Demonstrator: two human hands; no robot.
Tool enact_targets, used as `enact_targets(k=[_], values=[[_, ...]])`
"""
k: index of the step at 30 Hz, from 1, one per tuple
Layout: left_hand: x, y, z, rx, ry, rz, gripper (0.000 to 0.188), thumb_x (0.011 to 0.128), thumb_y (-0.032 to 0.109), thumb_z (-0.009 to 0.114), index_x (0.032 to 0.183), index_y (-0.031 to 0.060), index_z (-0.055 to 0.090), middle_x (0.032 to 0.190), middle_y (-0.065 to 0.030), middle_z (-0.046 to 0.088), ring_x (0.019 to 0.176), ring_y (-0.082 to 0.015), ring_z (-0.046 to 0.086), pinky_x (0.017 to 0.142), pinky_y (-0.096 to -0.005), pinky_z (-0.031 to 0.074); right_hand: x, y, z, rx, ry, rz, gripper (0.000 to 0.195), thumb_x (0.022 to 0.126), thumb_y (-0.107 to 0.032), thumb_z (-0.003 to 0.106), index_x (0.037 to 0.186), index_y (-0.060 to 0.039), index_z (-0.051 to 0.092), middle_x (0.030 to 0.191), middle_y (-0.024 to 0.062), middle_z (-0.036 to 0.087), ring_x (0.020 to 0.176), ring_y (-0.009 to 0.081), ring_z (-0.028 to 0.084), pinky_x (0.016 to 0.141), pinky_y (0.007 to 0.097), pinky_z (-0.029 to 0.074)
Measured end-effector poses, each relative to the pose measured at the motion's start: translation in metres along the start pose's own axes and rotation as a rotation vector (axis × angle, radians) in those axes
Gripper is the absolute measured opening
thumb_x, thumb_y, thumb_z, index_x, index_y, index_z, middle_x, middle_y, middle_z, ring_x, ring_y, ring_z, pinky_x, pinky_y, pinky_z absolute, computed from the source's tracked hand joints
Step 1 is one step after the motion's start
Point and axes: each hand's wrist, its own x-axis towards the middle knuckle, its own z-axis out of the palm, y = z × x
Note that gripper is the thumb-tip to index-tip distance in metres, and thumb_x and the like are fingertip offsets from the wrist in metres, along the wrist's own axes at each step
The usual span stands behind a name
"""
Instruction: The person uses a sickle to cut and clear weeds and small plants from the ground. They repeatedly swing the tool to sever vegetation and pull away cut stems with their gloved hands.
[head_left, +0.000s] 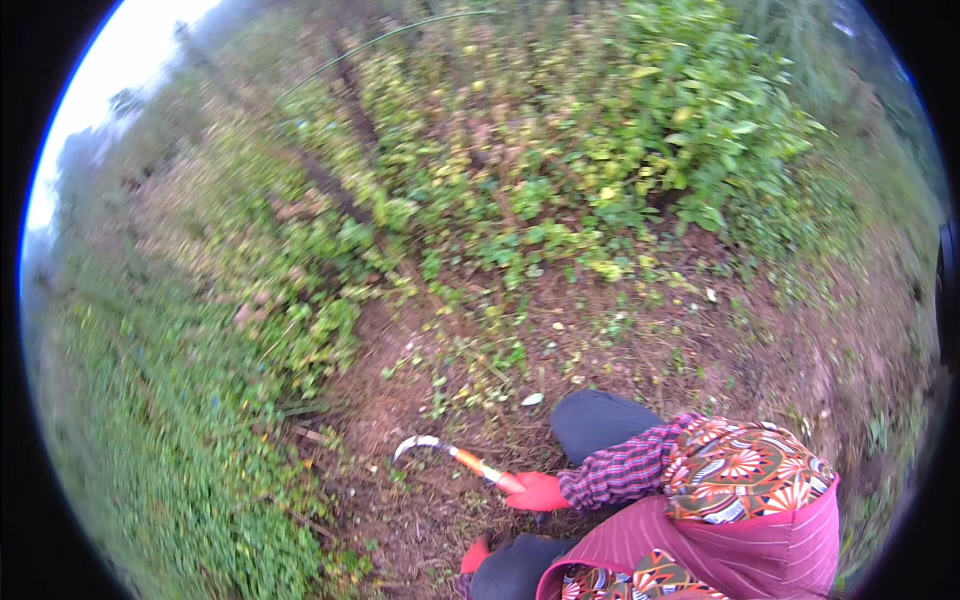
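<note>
A red glove covers my right hand, which is closed around the handle of a sickle. Orange and pale bands mark the handle. Its curved blade points away from me, just above the brown, litter-strewn soil. Low in the picture, my left hand, also in a red glove, shows only in part beside my dark-trousered knee. The knee hides most of that hand, so its grip cannot be made out. My other knee is bent beyond the plaid right sleeve.
Leafy weeds rise beyond the soil, with a denser green shrub at upper right. Low green growth covers the left side. A thin dark stem slants through the weeds. One pale leaf lies on the ground.
</note>
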Motion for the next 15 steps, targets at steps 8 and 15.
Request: enact_targets(k=[8, 15], values=[[-0.03, -0.012, 0.004, -0.147, 0.034, 0.014, 0.064, 0.076, 0.053, 0.06, 0.121, 0.008, 0.055, 0.11, -0.02, 0.062, 0.104, -0.0338, 0.06, 0.089, -0.0428, 0.047, -0.002, -0.02, 0.008, 0.1, 0.044, -0.008, 0.033, 0.078, -0.03, 0.064, 0.098, -0.0052, 0.056, 0.073, 0.0042, 0.058, 0.06, 0.0142, 0.057, 0.052, 0.0307, 0.046], [-0.027, 0.004, 0.018, -0.037, 0.074, -0.04, 0.056, 0.078, 0.045, 0.056, 0.117, 0.0044, 0.055, 0.11, -0.0212, 0.061, 0.104, -0.0346, 0.058, 0.089, -0.0439, 0.046, -0.008, -0.013, 0.006, 0.281, -0.006, 0.049, 0.015, 0.083, -0.016, 0.059, 0.087, -0.0073, 0.048, 0.062, 0.0022, 0.052, 0.047, 0.0123, 0.05, 0.039, 0.0267, 0.039]])
